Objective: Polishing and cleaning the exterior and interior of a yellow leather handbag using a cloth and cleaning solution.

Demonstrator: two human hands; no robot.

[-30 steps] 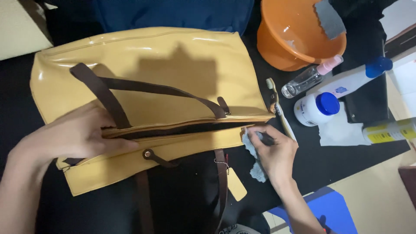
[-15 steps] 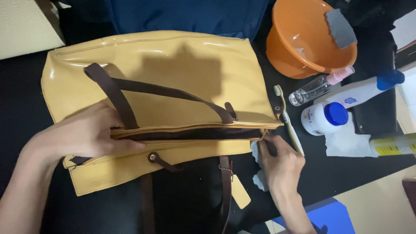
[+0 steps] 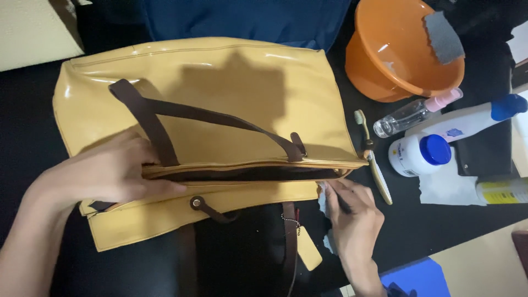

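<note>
— Hands?
— Left hand (image 3: 107,173) lies open, flat on the yellow bag (image 3: 220,99) at centre; right hand (image 3: 352,217) pinches a pale cloth (image 3: 323,199) against the bag's right corner.
— Nearby?
— Toothbrush (image 3: 374,159) just right; orange bowl (image 3: 401,55) far right.

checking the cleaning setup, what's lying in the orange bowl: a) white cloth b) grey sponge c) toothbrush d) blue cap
b: a grey sponge rests against the inner rim of the orange bowl, while the toothbrush lies on the table beside the yellow bag.
</note>
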